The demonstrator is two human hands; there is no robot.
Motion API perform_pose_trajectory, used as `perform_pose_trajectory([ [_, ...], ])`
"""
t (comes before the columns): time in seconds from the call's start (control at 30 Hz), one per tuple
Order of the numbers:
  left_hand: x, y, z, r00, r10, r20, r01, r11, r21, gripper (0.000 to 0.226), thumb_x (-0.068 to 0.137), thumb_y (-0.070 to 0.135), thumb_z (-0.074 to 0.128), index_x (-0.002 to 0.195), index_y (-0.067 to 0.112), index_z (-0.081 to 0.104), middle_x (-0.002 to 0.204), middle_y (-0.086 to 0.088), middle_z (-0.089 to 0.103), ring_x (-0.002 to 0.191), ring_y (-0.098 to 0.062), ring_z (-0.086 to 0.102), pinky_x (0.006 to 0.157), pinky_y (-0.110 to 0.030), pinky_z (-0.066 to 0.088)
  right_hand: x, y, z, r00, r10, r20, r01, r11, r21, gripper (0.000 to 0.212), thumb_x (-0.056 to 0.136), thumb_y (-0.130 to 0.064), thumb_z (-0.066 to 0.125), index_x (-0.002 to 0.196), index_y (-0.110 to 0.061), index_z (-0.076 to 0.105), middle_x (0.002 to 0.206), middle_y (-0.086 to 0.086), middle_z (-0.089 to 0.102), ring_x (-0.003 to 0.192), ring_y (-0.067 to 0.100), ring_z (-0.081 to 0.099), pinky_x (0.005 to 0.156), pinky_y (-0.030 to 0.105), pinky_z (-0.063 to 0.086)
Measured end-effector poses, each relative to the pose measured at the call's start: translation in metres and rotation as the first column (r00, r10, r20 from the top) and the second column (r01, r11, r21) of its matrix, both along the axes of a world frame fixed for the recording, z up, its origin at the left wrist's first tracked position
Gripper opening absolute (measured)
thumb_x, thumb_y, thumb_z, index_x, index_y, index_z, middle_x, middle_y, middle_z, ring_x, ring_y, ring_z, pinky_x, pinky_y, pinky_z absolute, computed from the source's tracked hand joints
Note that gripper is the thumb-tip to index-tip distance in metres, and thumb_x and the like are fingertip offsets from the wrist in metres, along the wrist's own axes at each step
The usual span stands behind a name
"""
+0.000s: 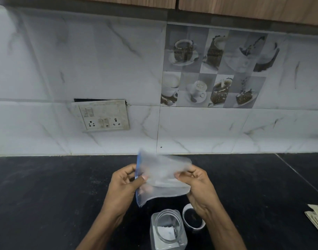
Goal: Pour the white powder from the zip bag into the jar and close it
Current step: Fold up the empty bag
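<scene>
Left hand (123, 184): pinching the zip bag (163, 175) at its blue edge, frame centre.
Right hand (197, 184): pinching the bag's opposite side.
Jar (168, 231): open, bottom centre, white powder (166, 231) inside.
Lid (193, 220): just right of the jar.

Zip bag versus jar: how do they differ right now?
The zip bag is held in the air by the left hand and right hand; the jar stands on the black counter. The zip bag is limp, crumpled and looks almost empty; the jar is rigid and holds white powder. Both are clear.
</scene>
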State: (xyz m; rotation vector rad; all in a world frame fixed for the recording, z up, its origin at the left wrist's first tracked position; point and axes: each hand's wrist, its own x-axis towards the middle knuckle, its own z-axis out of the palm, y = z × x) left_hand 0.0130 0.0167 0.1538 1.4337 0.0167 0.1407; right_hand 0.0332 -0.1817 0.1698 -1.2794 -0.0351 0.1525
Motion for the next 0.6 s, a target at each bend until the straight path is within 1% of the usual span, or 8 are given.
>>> perform_pose_trajectory([
  [0.07, 0.0, 0.001, 0.0, 0.999, 0.031, 0.013, -0.031, 0.998, 0.047, 0.039, 0.086, -0.018, 0.059, 0.078, 0.013, 0.08, 0.094, -0.001, 0.081, 0.089, -0.017, 0.076, 0.067, -0.018, 0.059, 0.0, 0.0, 0.003, 0.999, 0.026, -0.04, -0.025, 0.999, 0.047, 0.043, 0.087, 0.021, 0.051, 0.07, -0.007, 0.079, 0.094, 0.012, 0.079, 0.075, 0.016, 0.075, 0.059, 0.024, 0.058],
  [0.17, -0.001, 0.003, 0.004, 0.996, 0.039, 0.085, -0.048, 0.994, 0.101, 0.053, 0.082, -0.026, 0.053, 0.059, 0.016, 0.077, 0.094, 0.005, 0.08, 0.092, -0.009, 0.074, 0.066, -0.018, 0.058, 0.001, -0.002, 0.002, 0.996, 0.042, -0.084, -0.03, 0.989, 0.143, 0.045, 0.089, 0.013, 0.038, 0.064, 0.002, 0.073, 0.101, 0.021, 0.077, 0.081, 0.023, 0.076, 0.063, 0.031, 0.06],
  [0.27, -0.004, 0.002, 0.006, 0.989, 0.064, 0.136, -0.079, 0.99, 0.113, 0.063, 0.082, -0.029, 0.039, 0.053, 0.015, 0.073, 0.102, 0.004, 0.077, 0.099, -0.009, 0.07, 0.072, -0.025, 0.057, -0.001, -0.002, 0.001, 0.996, 0.05, -0.068, -0.037, 0.983, 0.179, 0.027, 0.089, -0.005, 0.057, 0.067, 0.002, 0.071, 0.089, 0.017, 0.077, 0.076, 0.025, 0.074, 0.065, 0.035, 0.061],
  [0.33, -0.005, -0.001, 0.004, 0.993, 0.035, 0.115, -0.033, 0.999, -0.021, 0.055, 0.088, -0.018, 0.038, 0.06, 0.011, 0.075, 0.11, 0.001, 0.075, 0.106, -0.013, 0.068, 0.07, -0.028, 0.06, -0.004, -0.002, 0.002, 1.0, -0.014, 0.023, 0.014, 1.0, 0.027, 0.008, 0.076, -0.005, 0.075, 0.068, -0.005, 0.077, 0.079, 0.011, 0.076, 0.073, 0.019, 0.072, 0.064, 0.027, 0.059],
  [0.4, -0.009, -0.005, 0.007, 0.996, -0.058, 0.067, 0.07, 0.981, -0.181, 0.034, 0.095, 0.011, 0.051, 0.072, 0.011, 0.077, 0.116, -0.001, 0.072, 0.108, -0.014, 0.068, 0.064, -0.029, 0.06, -0.006, -0.003, 0.0, 0.993, -0.082, 0.086, 0.088, 0.994, -0.062, 0.016, 0.077, 0.005, 0.077, 0.073, -0.01, 0.079, 0.081, 0.012, 0.078, 0.073, 0.019, 0.074, 0.063, 0.025, 0.059],
  [0.43, -0.013, -0.007, 0.007, 0.994, -0.092, 0.062, 0.102, 0.978, -0.184, 0.026, 0.094, 0.023, 0.059, 0.079, 0.012, 0.076, 0.116, 0.002, 0.071, 0.103, -0.012, 0.069, 0.061, -0.026, 0.059, -0.007, -0.003, 0.0, 0.988, -0.107, 0.107, 0.116, 0.99, -0.077, 0.019, 0.079, 0.007, 0.076, 0.076, -0.012, 0.08, 0.083, 0.013, 0.079, 0.074, 0.02, 0.076, 0.063, 0.026, 0.06],
  [0.5, -0.019, -0.008, 0.006, 0.993, -0.096, 0.069, 0.099, 0.994, -0.046, 0.005, 0.086, 0.018, 0.076, 0.084, 0.014, 0.074, 0.103, 0.008, 0.072, 0.082, -0.007, 0.072, 0.06, -0.02, 0.056, -0.011, -0.002, 0.002, 0.98, -0.132, 0.147, 0.149, 0.983, -0.11, 0.02, 0.083, 0.006, 0.074, 0.082, -0.013, 0.08, 0.086, 0.013, 0.08, 0.076, 0.021, 0.077, 0.064, 0.029, 0.062],
  [0.6, -0.024, -0.006, 0.001, 0.998, -0.047, 0.034, 0.042, 0.99, 0.137, 0.025, 0.082, -0.006, 0.074, 0.074, 0.017, 0.078, 0.085, 0.002, 0.077, 0.073, -0.009, 0.074, 0.06, -0.018, 0.058, -0.015, -0.007, 0.004, 0.981, -0.099, 0.167, 0.128, 0.976, -0.175, 0.02, 0.086, 0.005, 0.072, 0.086, -0.014, 0.079, 0.088, 0.008, 0.08, 0.08, 0.02, 0.078, 0.064, 0.027, 0.061],
])
